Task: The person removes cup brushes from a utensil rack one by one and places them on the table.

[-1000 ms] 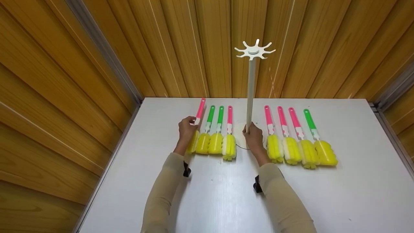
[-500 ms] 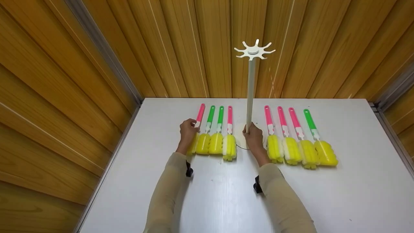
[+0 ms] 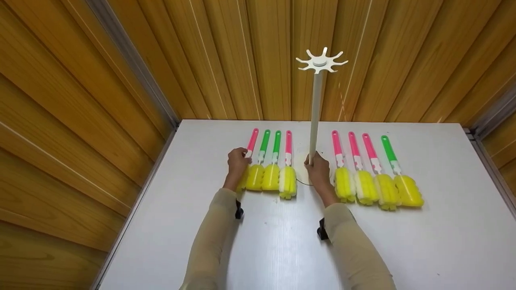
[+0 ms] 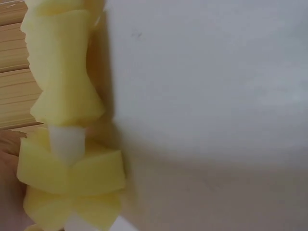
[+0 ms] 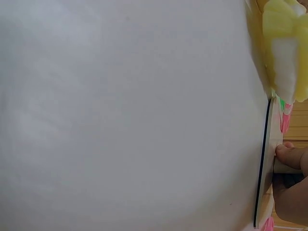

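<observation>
A white stand (image 3: 316, 108) with a star-shaped hook top and a round base (image 3: 300, 171) stands upright on the table. Low on its pole, my right hand (image 3: 318, 171) grips it; the right wrist view shows the thumb (image 5: 288, 156) against the pole just above the base. My left hand (image 3: 238, 164) holds the leftmost sponge brush, whose pink handle (image 3: 252, 139) sticks out beyond the fingers and whose yellow head is largely hidden behind the hand. Beside it lie two green-handled brushes (image 3: 271, 177) and a pink-handled brush (image 3: 288, 183). Sponge heads (image 4: 72, 168) fill the left side of the left wrist view.
Right of the stand lie several more sponge brushes, with pink handles (image 3: 353, 145) and one green handle (image 3: 388, 149). The white table (image 3: 274, 241) ends at a wood-patterned wall (image 3: 242, 60) behind and one at the left.
The leftmost brush has come down toward the person and lines up with its neighbours, the left hand shifting slightly right. The right hand stays on the pole; the head view has shifted a little.
</observation>
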Demonstrator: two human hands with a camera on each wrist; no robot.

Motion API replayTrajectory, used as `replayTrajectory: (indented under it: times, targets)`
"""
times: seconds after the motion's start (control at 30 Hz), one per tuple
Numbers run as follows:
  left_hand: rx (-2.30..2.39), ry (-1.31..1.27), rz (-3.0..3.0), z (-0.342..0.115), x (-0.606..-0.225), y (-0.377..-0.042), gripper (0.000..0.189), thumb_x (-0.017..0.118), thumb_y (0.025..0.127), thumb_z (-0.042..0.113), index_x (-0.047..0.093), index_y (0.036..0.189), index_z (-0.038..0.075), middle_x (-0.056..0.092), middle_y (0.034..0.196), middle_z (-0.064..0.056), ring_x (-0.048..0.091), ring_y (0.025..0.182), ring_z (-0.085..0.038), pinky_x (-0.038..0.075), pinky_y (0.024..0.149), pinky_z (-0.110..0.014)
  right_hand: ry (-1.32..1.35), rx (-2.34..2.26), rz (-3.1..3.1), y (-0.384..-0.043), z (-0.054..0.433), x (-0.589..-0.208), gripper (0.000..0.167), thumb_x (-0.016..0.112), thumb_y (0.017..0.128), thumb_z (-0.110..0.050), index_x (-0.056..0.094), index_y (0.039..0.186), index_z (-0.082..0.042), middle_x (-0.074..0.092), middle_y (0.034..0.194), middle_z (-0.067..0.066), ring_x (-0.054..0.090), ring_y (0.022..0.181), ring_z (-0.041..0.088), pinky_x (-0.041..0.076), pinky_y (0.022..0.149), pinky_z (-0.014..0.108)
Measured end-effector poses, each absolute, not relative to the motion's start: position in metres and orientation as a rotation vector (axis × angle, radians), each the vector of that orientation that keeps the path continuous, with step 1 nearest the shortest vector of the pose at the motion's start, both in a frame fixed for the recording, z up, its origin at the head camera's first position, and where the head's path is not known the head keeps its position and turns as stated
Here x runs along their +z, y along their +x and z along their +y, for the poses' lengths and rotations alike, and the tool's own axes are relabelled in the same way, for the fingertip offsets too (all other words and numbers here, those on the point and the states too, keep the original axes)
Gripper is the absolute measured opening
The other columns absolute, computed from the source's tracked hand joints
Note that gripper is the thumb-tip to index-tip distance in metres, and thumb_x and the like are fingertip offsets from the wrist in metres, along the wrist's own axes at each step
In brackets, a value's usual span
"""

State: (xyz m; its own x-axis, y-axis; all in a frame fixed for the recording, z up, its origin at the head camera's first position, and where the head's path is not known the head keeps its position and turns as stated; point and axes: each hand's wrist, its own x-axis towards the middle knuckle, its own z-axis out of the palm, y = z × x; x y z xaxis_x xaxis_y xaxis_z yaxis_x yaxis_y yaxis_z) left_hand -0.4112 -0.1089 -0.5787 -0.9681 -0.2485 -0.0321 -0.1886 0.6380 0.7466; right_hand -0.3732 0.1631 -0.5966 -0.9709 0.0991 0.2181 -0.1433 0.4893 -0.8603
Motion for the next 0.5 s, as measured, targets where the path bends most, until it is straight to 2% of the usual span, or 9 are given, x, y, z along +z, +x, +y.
replayTrajectory:
  times: [0.1, 0.23, 0.3, 0.4, 0.5]
  targets:
    - [-1.279, 0.408, -2.785, -0.1065, -0.5794, -0.4127, 0.024, 0.069, 0.093, -0.002, 0.071, 0.117, -0.002, 0.069, 0.109, -0.014, 0.061, 0.1, -0.025, 0.054, 0.093, -0.039, 0.03, 1.476, -2.501, -0.3732, 0.164, -0.5958, 0.009, 0.066, 0.089, 0.01, 0.06, 0.091, 0.004, 0.065, 0.083, 0.022, 0.06, 0.079, 0.037, 0.051, 0.075, 0.05]
    - [-1.305, 0.414, -2.808, -0.1059, -0.5803, -0.4135, 0.008, 0.065, 0.095, -0.002, 0.071, 0.099, -0.003, 0.058, 0.087, -0.008, 0.054, 0.083, -0.022, 0.049, 0.077, -0.033, 0.026, 1.466, -2.501, -0.3737, 0.1637, -0.5978, 0.01, 0.067, 0.089, 0.011, 0.06, 0.091, 0.004, 0.066, 0.083, 0.022, 0.06, 0.08, 0.037, 0.051, 0.076, 0.051]
    - [-1.284, 0.395, -2.83, -0.1064, -0.5812, -0.4128, 0.007, 0.063, 0.096, -0.001, 0.07, 0.097, -0.003, 0.054, 0.086, -0.007, 0.051, 0.082, -0.02, 0.048, 0.074, -0.033, 0.022, 1.466, -2.492, -0.3736, 0.1627, -0.5997, 0.01, 0.067, 0.088, 0.011, 0.06, 0.09, 0.004, 0.066, 0.082, 0.022, 0.06, 0.08, 0.037, 0.051, 0.076, 0.051]
    - [-1.262, 0.395, -2.86, -0.1066, -0.5827, -0.4124, 0.016, 0.062, 0.098, 0.001, 0.07, 0.11, -0.004, 0.062, 0.098, -0.009, 0.058, 0.091, -0.022, 0.053, 0.087, -0.035, 0.022, 1.462, -2.479, -0.3747, 0.1611, -0.6023, 0.01, 0.067, 0.088, 0.012, 0.06, 0.09, 0.004, 0.066, 0.082, 0.022, 0.061, 0.08, 0.037, 0.051, 0.076, 0.052]
    - [-1.223, 0.412, -2.873, -0.1051, -0.5835, -0.4126, 0.026, 0.062, 0.099, 0.004, 0.068, 0.124, -0.001, 0.067, 0.117, -0.011, 0.061, 0.108, -0.023, 0.052, 0.101, -0.04, 0.021, 1.458, -2.472, -0.3765, 0.1608, -0.6027, 0.01, 0.066, 0.088, 0.012, 0.061, 0.091, 0.004, 0.066, 0.083, 0.022, 0.062, 0.081, 0.038, 0.052, 0.077, 0.053]
